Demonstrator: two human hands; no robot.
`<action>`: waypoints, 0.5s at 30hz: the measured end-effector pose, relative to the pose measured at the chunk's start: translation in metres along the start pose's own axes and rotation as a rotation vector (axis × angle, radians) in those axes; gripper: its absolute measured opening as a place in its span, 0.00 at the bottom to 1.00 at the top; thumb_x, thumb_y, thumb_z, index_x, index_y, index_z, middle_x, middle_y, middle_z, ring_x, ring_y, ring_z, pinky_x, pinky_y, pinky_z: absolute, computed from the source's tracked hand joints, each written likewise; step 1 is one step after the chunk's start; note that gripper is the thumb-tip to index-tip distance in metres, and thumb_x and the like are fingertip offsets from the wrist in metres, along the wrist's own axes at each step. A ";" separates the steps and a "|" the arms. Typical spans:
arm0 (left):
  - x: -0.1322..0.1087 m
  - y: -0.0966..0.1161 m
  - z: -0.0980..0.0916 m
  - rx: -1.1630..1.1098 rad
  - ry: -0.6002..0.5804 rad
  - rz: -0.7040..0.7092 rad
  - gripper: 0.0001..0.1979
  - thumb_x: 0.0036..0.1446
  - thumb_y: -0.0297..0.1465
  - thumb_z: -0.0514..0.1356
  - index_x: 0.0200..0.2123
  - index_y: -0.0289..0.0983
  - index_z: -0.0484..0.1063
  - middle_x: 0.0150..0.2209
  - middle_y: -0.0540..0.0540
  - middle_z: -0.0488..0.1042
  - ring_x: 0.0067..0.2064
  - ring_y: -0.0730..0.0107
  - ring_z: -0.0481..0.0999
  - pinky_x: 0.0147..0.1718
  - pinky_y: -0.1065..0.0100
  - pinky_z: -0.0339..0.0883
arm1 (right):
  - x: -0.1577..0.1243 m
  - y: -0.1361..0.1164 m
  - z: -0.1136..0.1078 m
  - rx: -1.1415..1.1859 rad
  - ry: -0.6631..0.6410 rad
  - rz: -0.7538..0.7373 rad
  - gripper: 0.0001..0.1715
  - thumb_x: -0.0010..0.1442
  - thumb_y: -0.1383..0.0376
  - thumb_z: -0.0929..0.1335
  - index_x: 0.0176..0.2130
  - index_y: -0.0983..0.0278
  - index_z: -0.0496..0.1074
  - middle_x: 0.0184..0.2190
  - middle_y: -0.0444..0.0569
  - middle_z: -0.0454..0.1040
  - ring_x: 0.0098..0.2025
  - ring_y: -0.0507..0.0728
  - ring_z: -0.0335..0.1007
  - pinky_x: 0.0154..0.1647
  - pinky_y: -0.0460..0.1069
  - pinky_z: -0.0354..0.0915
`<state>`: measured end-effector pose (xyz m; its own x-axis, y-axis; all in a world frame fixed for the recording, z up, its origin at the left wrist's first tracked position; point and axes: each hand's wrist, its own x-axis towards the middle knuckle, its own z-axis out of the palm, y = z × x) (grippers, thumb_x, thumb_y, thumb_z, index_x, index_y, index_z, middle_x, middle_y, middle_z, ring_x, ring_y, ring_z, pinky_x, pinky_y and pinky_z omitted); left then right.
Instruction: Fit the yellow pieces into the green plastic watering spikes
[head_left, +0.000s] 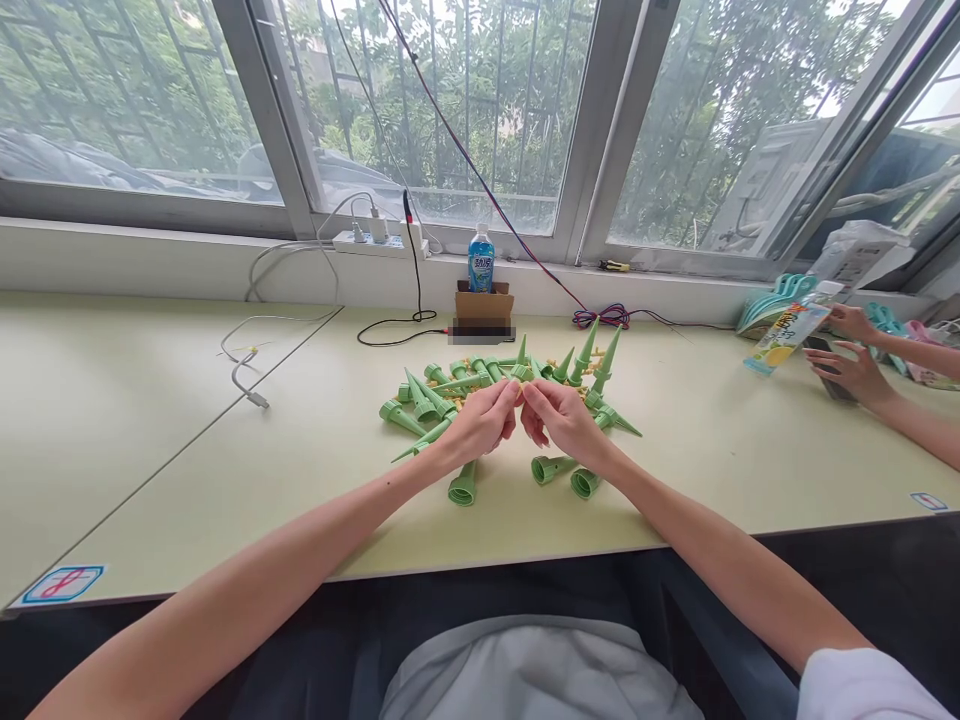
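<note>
My left hand (pixel 484 415) and my right hand (pixel 562 415) meet over a pile of green plastic watering spikes on the table (pixel 315 460). Both are closed in a pinch, thumbs and forefingers nearly touching. What they pinch is small and mostly hidden by the fingertips. Just behind the fingertips a green spike (pixel 522 355) points upward; I cannot tell whether they touch it. Small yellow pieces (pixel 598 358) lie among the spikes. Nearer to me, a green spike (pixel 463 486) lies below my left hand, and two more, one a green spike (pixel 584 484), lie below my right.
Behind the pile a blue bottle (pixel 481 262) stands at a small cardboard box (pixel 484 305). Cables and a power strip (pixel 367 243) run along the window ledge. At the right, another person's hands (pixel 855 370) hold a phone (pixel 829 370) near a tilted drink bottle (pixel 791 332).
</note>
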<state>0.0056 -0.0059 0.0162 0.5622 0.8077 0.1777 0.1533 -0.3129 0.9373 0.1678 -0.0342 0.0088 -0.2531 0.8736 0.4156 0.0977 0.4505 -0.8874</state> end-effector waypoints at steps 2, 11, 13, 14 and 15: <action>-0.001 0.002 -0.001 0.012 -0.022 0.006 0.24 0.67 0.50 0.44 0.31 0.37 0.61 0.18 0.55 0.65 0.15 0.80 0.58 0.16 0.73 0.53 | 0.000 -0.001 0.000 -0.009 0.002 -0.005 0.24 0.68 0.48 0.61 0.31 0.64 0.66 0.18 0.40 0.67 0.15 0.46 0.58 0.17 0.44 0.57; -0.003 0.002 -0.005 0.249 -0.039 0.094 0.25 0.67 0.51 0.42 0.27 0.38 0.58 0.21 0.52 0.68 0.21 0.76 0.63 0.23 0.71 0.58 | -0.002 -0.003 -0.001 0.001 0.026 0.003 0.26 0.67 0.46 0.61 0.30 0.64 0.64 0.17 0.40 0.67 0.15 0.47 0.58 0.17 0.44 0.56; -0.004 0.002 -0.005 0.287 -0.043 0.108 0.25 0.67 0.51 0.42 0.27 0.38 0.58 0.21 0.52 0.68 0.22 0.75 0.64 0.25 0.70 0.59 | -0.002 -0.003 -0.001 -0.001 0.026 -0.003 0.26 0.67 0.46 0.61 0.30 0.63 0.64 0.17 0.40 0.67 0.16 0.47 0.59 0.17 0.44 0.56; -0.004 0.002 -0.004 0.308 -0.042 0.119 0.25 0.68 0.50 0.42 0.27 0.38 0.58 0.21 0.52 0.68 0.23 0.74 0.65 0.26 0.70 0.59 | -0.002 -0.003 -0.001 -0.003 0.025 -0.006 0.25 0.67 0.47 0.62 0.29 0.63 0.64 0.17 0.40 0.67 0.16 0.47 0.59 0.17 0.44 0.57; -0.004 0.002 -0.004 0.332 -0.037 0.131 0.25 0.68 0.50 0.42 0.27 0.38 0.59 0.21 0.52 0.68 0.23 0.74 0.65 0.27 0.69 0.59 | -0.002 -0.003 -0.001 -0.005 0.025 -0.007 0.25 0.67 0.47 0.62 0.29 0.63 0.64 0.17 0.40 0.67 0.16 0.47 0.59 0.17 0.44 0.57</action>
<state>0.0005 -0.0075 0.0187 0.6229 0.7330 0.2732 0.3302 -0.5630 0.7577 0.1691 -0.0367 0.0106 -0.2298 0.8746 0.4270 0.1005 0.4577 -0.8834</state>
